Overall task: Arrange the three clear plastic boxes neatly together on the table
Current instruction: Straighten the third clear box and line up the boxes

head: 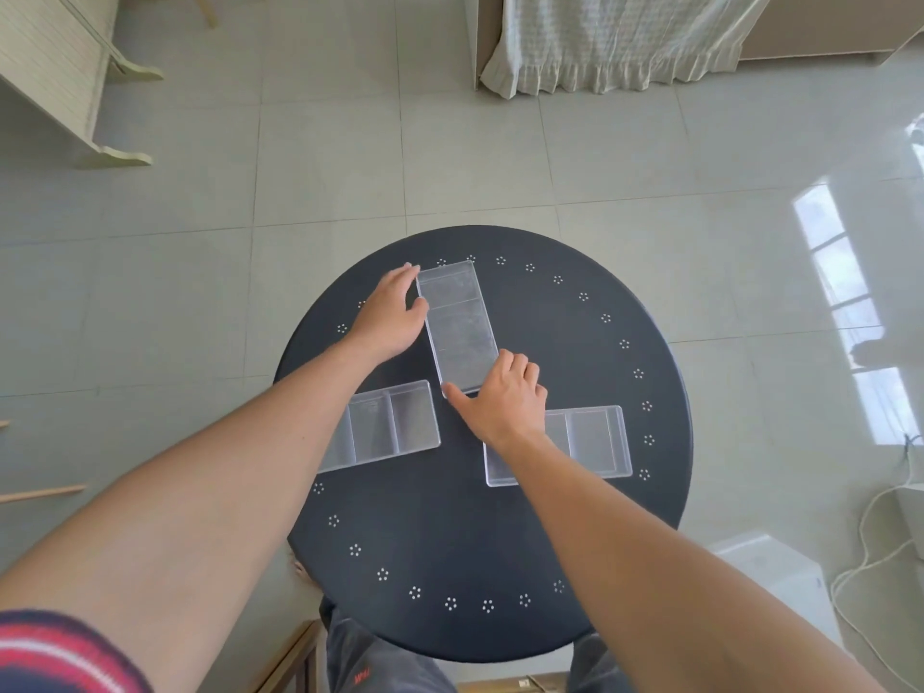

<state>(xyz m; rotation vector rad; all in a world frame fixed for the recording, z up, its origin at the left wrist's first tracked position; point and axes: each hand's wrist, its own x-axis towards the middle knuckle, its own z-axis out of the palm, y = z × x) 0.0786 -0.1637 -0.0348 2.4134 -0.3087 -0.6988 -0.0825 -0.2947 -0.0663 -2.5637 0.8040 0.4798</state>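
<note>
Round black table (500,532) as landmark. Far box (457,325) lies lengthwise toward the table's far edge, slightly skewed. Left hand (390,317) rests flat against its far-left side, fingers open, not wrapped. Right hand (505,400) is curled over its near end, thumb at the corner. Likely reason: opposing contact to turn or slide it. Left box (390,425) and right box (595,445) lie crosswise mid-table, well apart, untouched. Not yet grouped.
</note>
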